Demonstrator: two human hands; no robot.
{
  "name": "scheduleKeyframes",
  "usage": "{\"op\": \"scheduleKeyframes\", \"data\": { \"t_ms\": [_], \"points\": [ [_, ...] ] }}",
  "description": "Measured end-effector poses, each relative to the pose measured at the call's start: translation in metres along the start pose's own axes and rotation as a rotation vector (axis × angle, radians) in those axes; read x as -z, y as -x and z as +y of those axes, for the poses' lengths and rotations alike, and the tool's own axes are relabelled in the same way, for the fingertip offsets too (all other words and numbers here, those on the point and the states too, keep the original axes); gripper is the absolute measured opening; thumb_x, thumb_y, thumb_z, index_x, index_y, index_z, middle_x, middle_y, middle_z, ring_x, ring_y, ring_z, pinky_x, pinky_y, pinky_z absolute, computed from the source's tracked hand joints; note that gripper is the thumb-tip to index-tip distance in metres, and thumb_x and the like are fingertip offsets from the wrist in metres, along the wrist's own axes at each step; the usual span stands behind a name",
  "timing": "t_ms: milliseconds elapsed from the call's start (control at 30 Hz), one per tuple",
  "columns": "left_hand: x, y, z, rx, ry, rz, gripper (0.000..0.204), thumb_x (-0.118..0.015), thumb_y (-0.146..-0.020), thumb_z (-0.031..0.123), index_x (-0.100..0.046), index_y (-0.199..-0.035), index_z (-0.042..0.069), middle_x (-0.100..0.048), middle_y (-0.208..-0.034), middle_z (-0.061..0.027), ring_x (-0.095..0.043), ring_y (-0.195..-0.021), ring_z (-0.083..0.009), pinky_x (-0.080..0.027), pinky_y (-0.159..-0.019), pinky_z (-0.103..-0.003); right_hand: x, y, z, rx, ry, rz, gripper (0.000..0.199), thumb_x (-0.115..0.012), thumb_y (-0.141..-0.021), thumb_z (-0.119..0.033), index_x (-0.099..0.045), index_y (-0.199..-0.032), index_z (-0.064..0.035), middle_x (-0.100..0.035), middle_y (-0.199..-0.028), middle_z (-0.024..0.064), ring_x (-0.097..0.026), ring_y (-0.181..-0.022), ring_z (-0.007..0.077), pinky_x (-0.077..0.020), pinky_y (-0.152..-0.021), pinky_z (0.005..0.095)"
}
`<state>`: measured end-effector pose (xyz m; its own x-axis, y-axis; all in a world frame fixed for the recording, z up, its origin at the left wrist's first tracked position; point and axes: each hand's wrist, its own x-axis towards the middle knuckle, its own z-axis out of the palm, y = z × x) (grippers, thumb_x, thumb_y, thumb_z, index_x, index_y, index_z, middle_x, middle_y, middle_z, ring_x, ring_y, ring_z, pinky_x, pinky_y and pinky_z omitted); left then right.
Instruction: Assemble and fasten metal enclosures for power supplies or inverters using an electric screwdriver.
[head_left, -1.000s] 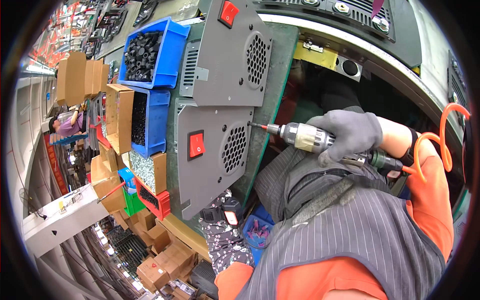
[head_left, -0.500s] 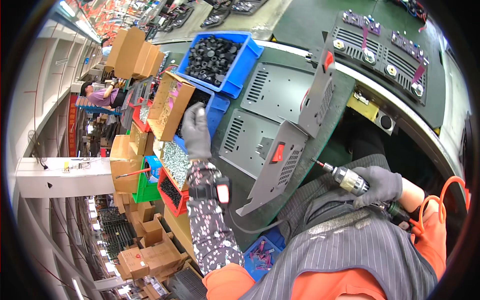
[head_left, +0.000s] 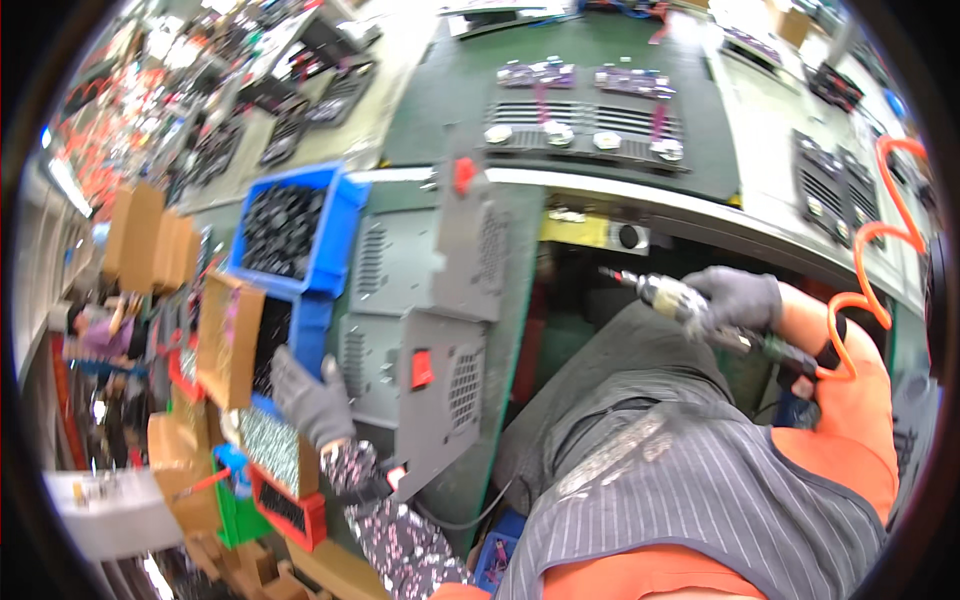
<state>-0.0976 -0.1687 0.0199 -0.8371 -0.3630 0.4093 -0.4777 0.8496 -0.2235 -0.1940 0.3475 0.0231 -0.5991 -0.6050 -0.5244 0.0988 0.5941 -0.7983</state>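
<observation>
From here, the right hand (head_left: 735, 298) is gripping a power screwdriver (head_left: 668, 299) clear of the grey housings (head_left: 427, 430) on the worktop (head_left: 518, 260); the left hand (head_left: 312, 398), its grasp unclear, is hovering by a blue bin (head_left: 313, 335), probably sitting close for reach.

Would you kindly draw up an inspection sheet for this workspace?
Surface: green worktop, partly covered.
Work things: two grey metal casings side by side, each with a red switch.
Clutter: blue bin of black parts, open cardboard box, red bin, along the left.
Hands: right hand grips a power screwdriver, tip apart from the casings; left hand at another blue bin, any grasp too blurred to tell.
Cables: orange coiled line at the screwdriver's rear; black cable below the casings.
Surroundings: person in purple at left; black slotted panels beyond.
</observation>
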Motion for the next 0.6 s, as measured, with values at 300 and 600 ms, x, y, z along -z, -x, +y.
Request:
{"op": "scheduleKeyframes", "data": {
  "t_ms": [300, 600],
  "points": [
    [0.036, 0.043, 0.025, 0.0, 0.241, -0.138, 0.06, -0.064, -0.079, 0.028, -0.044, -0.128, -0.001, -0.044, -0.134, -0.019, -0.042, -0.124, -0.0331, -0.033, -0.104, -0.041, 0.033, -0.02, 0.003, -0.359, -0.597, -0.009, 0.022, -0.061, -0.082, -0.031, -0.056, -0.078, -0.0096, -0.055, -0.061, 0.003, -0.052, -0.048, 0.0115, -0.0408, -0.042, 0.0244],
    [-0.018, 0.15, -0.013, -0.066, 0.76, 0.015, 0.052, -0.056, -0.086, 0.029, -0.046, -0.123, -0.007, -0.05, -0.123, -0.0231, -0.053, -0.109, -0.0313, -0.043, -0.093, -0.042, 0.036, -0.06, 0.021, -0.277, -0.981, 0.045, 0.051, -0.039, -0.091, -0.051, -0.059, -0.098, -0.0053, -0.051, -0.064, 0.0026, -0.049, -0.049, 0.0107, -0.036, -0.042, 0.0214]
  ]
}}
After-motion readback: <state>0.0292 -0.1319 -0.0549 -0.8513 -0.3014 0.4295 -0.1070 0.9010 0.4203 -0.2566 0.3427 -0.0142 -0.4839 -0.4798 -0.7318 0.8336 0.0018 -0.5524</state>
